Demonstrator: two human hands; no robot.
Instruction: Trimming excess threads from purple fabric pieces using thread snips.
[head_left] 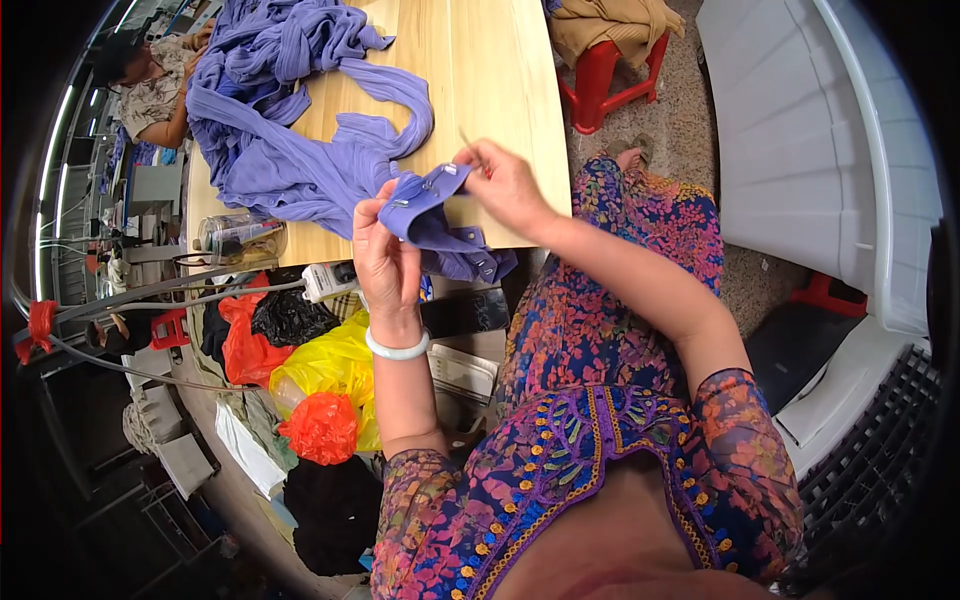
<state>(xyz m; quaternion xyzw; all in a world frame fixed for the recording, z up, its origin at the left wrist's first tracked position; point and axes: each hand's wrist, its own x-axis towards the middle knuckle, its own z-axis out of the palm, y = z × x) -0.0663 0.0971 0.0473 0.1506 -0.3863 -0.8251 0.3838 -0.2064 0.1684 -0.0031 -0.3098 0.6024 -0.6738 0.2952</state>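
Observation:
A purple crinkled garment [290, 170] lies bunched across the wooden table, its smooth purple band [415, 212] lifted at the near edge. My left hand [385, 255] pinches this band between thumb and fingers; a white bangle [398, 346] circles that wrist. Small shiny metal pieces, like pins or clips, show along the band. At the band's right end my right hand [508, 190] is closed in a pinch, its fingertips right beside the cloth. A thin sliver sticks up above those fingers, too blurred to name. A dangling part of the garment hangs over the table's edge.
On the table [480, 70], a clear plastic jar [240, 240] lies at the left. Below it are a power strip [328, 282] and yellow [335, 365] and red bags [320, 428]. A red stool [600, 90] holds brown cloth. Another person [155, 90] sits far left.

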